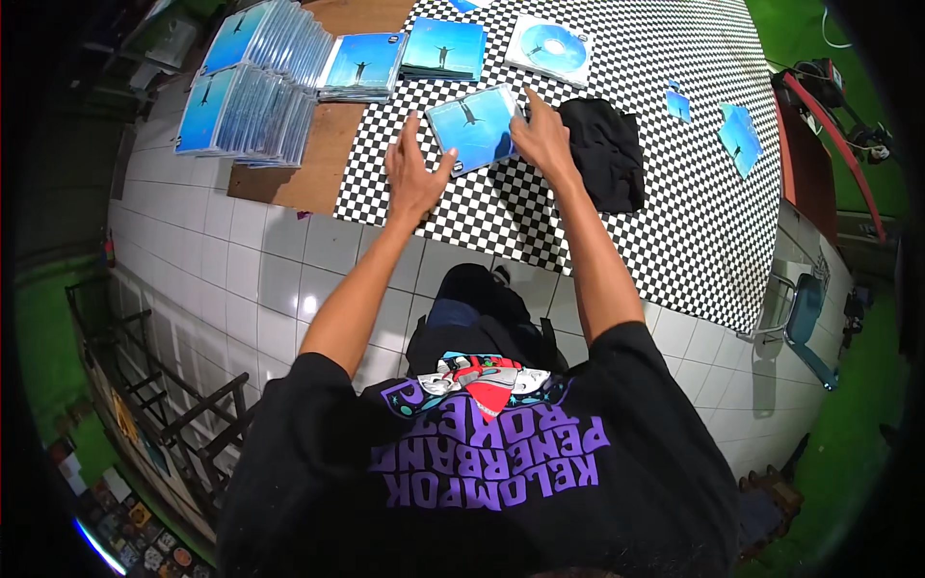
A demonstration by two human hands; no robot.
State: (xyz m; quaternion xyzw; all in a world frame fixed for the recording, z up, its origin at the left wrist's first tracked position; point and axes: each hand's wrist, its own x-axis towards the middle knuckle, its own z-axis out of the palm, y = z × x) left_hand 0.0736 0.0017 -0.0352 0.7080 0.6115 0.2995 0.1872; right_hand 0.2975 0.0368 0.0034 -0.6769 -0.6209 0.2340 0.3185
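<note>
1. Between the two hands, on or just above the checked cloth (665, 260), is the case (474, 130); I cannot tell whether it lies flat. Its slant seems to suit a reach from both sides.

2. At the case's left edge, the left hand (417, 178) is spread wide, thumb by the near corner and forefinger pointing away, apart from it. It grips nothing that I can see; the thumb probably steadies that corner.

3. At the case's right edge, the right hand (542, 138) is half curled, its forefinger stretched out and thumb against the edge. Whether it pinches the case, I cannot tell; this placing would square it against the left thumb.

4. Far left of the case stand two tall stacks (255, 96), close together, likely to save room. Beyond the case, a low pile (445, 46) sits within easy reach.

5. Beyond the case to the right, a disc (552, 48) shows face up, apparently in its tray. Just right of the case, black fabric (605, 159) lies bunched, handy to the right hand.
</note>
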